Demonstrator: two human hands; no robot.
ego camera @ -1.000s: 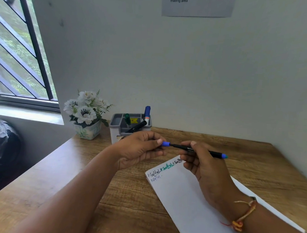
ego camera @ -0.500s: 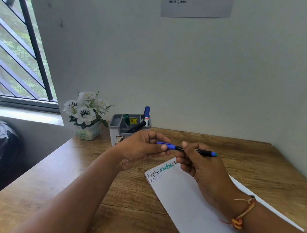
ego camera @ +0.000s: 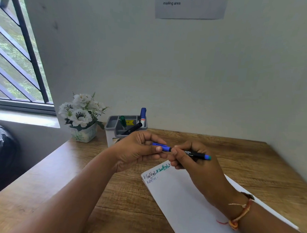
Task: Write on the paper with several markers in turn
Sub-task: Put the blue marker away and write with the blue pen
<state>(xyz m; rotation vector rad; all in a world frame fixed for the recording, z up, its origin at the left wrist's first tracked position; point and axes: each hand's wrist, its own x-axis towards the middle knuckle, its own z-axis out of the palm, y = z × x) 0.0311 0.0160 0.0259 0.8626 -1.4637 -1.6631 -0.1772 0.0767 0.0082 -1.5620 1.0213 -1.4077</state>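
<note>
Hovering over the far end of the paper (ego camera: pixel 189 203), both hands share one marker (ego camera: pixel 195 153): the left hand (ego camera: pixel 138 152) pinches its blue cap (ego camera: pixel 162 147) between thumb and fingers, while the right hand (ego camera: pixel 198 170) curls closed around the black barrel. Black and green writing sits on the paper's far left corner, partly hidden by the right hand. Behind the left hand, a grey holder (ego camera: pixel 113 126) with more markers stands just right of a flower pot (ego camera: pixel 84 133) on the desk (ego camera: pixel 253 166).
</note>
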